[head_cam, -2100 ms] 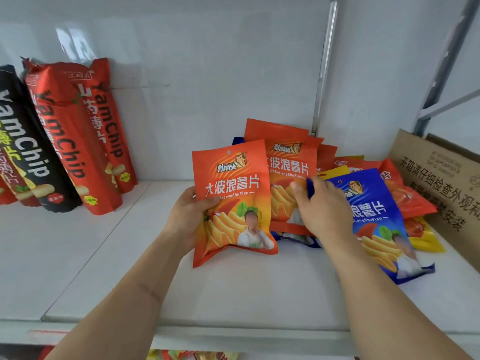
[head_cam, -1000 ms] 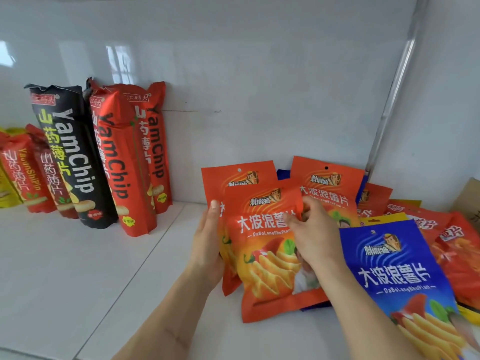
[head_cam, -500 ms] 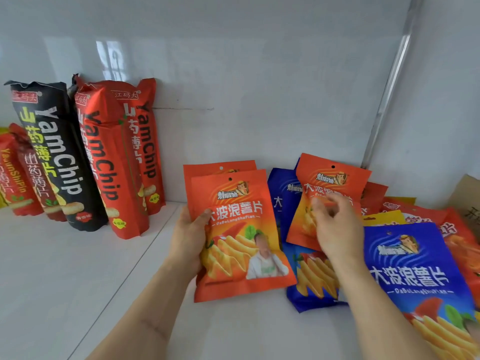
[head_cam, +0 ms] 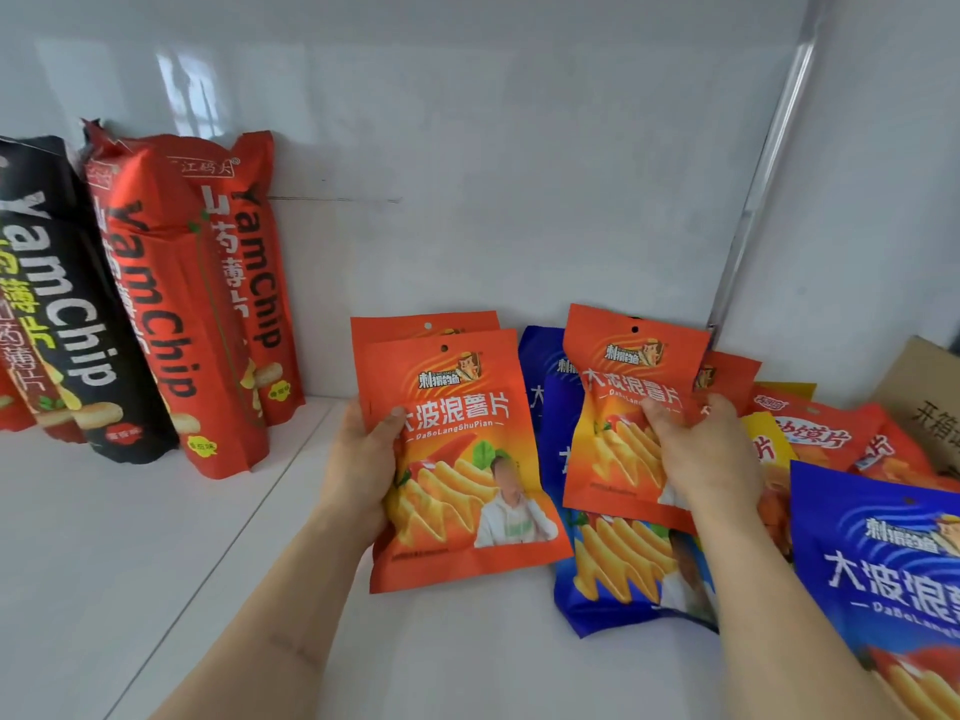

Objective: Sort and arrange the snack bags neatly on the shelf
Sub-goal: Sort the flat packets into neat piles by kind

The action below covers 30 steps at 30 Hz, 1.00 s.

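The left hand (head_cam: 361, 462) holds 2 orange chip bags together, and its grip is closed on them: the thumb lies on the front of the front orange bag (head_cam: 457, 459), and the other fingers are hidden behind. The second orange bag (head_cam: 415, 323) stands just behind the first, so only its top edge shows. Both bags are upright, with their lower edge at the white shelf (head_cam: 156, 537).

The right hand (head_cam: 696, 454) grips another orange bag (head_cam: 623, 407), with the thumb on the front and the other fingers curled behind its right edge. This bag is tilted a little and lies over a blue chip bag (head_cam: 618, 574), which rests flat on the shelf. A second blue bag (head_cam: 540, 356) shows partly behind, between the 2 held groups.

To the right there is a loose pile: one more orange bag (head_cam: 727, 376), a yellow bag (head_cam: 766, 444), some red bags (head_cam: 821, 433), and a big blue bag (head_cam: 883, 563) near the camera at the lower right. A cardboard box (head_cam: 924, 402) stands at the far right edge.

On the left side of the shelf, tall yam chip bags lean against the back wall (2 red ones (head_cam: 192, 314) and 1 black one (head_cam: 62, 304)), well apart from the hands.
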### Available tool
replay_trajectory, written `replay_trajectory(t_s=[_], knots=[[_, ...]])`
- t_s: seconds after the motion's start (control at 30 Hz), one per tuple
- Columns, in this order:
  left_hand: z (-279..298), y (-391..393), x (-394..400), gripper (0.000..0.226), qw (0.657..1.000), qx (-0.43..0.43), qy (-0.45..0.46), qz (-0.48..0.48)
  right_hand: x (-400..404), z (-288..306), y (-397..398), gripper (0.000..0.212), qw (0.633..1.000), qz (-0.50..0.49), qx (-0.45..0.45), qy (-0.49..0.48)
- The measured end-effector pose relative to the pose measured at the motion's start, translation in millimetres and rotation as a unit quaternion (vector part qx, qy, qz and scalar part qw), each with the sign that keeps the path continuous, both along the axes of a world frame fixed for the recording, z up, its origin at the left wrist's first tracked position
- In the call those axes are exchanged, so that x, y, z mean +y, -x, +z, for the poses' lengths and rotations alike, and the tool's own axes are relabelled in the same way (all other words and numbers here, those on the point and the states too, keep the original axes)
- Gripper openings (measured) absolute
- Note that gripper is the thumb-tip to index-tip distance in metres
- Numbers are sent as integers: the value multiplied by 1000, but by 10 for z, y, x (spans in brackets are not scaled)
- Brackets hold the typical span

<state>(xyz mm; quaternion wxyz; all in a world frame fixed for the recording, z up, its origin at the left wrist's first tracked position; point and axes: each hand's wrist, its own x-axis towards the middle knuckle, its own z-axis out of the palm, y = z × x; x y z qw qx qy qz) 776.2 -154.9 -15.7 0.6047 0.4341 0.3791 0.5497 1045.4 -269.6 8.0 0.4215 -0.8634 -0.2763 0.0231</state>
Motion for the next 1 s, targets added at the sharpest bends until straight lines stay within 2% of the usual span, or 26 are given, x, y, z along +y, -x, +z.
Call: replay_trajectory(t_s=[0.07,0.17,0.23,0.3,0.37,0.4,0.47,0.53,0.6,0.7,0.87,0.9,1.0], knots=[[3,17,6,22,1000,1,-3,4,-32,31,30,75,999,3,-15,-48],[16,45,-1,20,1000,8,-6,9,-72,116,40,56,989,40,34,-141],[19,74,10,20,1000,9,-5,18,-91,163,22,48,967,54,112,-222],[32,103,35,23,999,11,-4,31,-117,212,24,43,924,74,233,-293],[52,121,62,23,999,14,-7,47,-124,262,31,42,894,96,302,-317],[64,124,70,22,999,13,-11,50,-129,289,67,41,888,112,310,-320],[87,114,69,18,998,16,-19,54,-118,316,237,35,906,153,262,-294],[99,90,44,14,998,22,-26,61,-80,263,526,32,948,201,138,-205],[104,70,13,15,997,26,-40,66,-15,184,842,35,964,232,48,-121],[110,72,-1,18,996,30,-50,68,92,76,1112,45,967,241,16,-78],[159,97,-47,17,996,21,-47,72,82,30,1272,46,965,254,-22,-57],[169,110,-56,24,997,12,-39,67,70,27,1300,47,963,261,-28,-56],[198,152,-36,63,999,-42,11,8,83,-3,1324,48,961,268,-46,-56]])
